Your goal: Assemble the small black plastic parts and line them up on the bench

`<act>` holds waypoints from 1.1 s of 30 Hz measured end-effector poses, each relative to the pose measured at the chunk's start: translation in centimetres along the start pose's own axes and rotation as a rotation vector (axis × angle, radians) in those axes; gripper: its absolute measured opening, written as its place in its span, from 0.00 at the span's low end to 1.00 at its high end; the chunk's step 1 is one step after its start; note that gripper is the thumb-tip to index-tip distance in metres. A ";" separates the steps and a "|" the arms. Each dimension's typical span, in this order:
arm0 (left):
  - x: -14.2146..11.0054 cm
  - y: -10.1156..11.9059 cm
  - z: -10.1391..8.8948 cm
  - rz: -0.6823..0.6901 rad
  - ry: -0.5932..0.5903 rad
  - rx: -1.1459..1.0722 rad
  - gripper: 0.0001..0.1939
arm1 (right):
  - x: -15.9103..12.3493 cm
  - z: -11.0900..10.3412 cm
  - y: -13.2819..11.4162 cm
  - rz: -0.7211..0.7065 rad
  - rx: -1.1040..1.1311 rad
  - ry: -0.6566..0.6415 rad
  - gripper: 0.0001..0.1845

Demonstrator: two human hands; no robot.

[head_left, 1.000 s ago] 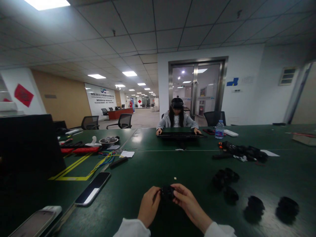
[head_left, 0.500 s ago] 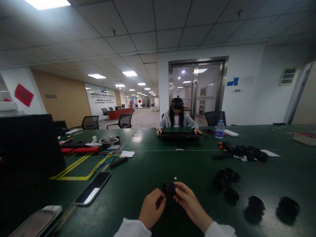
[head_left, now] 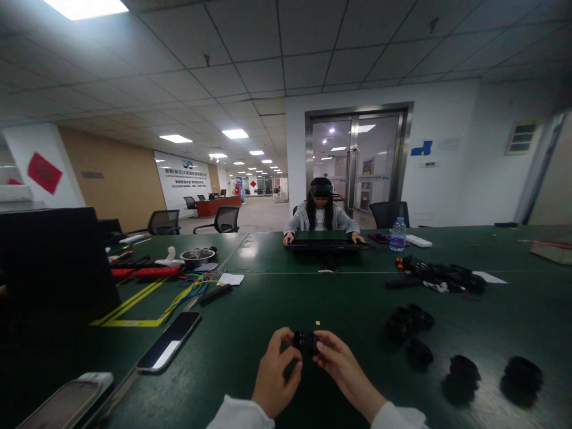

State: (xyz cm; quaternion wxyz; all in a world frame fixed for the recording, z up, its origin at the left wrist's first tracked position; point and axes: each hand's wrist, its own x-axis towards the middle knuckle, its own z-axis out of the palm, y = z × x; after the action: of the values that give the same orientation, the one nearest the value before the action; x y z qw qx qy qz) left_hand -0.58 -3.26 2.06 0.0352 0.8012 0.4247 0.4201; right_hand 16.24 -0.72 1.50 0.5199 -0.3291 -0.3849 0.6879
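Observation:
A short black cylindrical part (head_left: 305,342) with a ringed surface is held over the green table, lying roughly sideways. My right hand (head_left: 342,360) grips its right end between thumb and fingers. At the left end is my left hand (head_left: 277,369), its index fingertip touching or very near the part. The left thumb stands apart from the index finger, leaving a gap. On the right of the table lie more black parts of similar look: a cluster (head_left: 409,322), a small one (head_left: 420,353), and two larger ones, one (head_left: 462,375) nearer and one (head_left: 522,376) at far right.
A phone (head_left: 170,342) lies on the left, with another phone (head_left: 62,402) nearer. Coloured wires (head_left: 192,289) and a metal bowl (head_left: 197,255) are behind. Opposite, a person (head_left: 320,208) in a headset holds a flat black panel (head_left: 328,245). A bottle (head_left: 397,234) stands at back right.
My left hand's fingers have uncurled and spread, and the index finger has risen to the part's left end. My right hand and the part have hardly moved.

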 end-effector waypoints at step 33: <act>0.1 -0.7 0.1 -0.111 -0.099 -0.279 0.18 | -0.1 0.1 -0.1 -0.014 -0.119 -0.085 0.12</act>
State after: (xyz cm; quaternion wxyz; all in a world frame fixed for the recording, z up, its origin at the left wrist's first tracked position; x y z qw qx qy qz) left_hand -0.96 -2.76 1.77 0.1901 0.7836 0.4035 0.4325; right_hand 16.23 -0.79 1.65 0.4875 -0.3273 -0.4492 0.6733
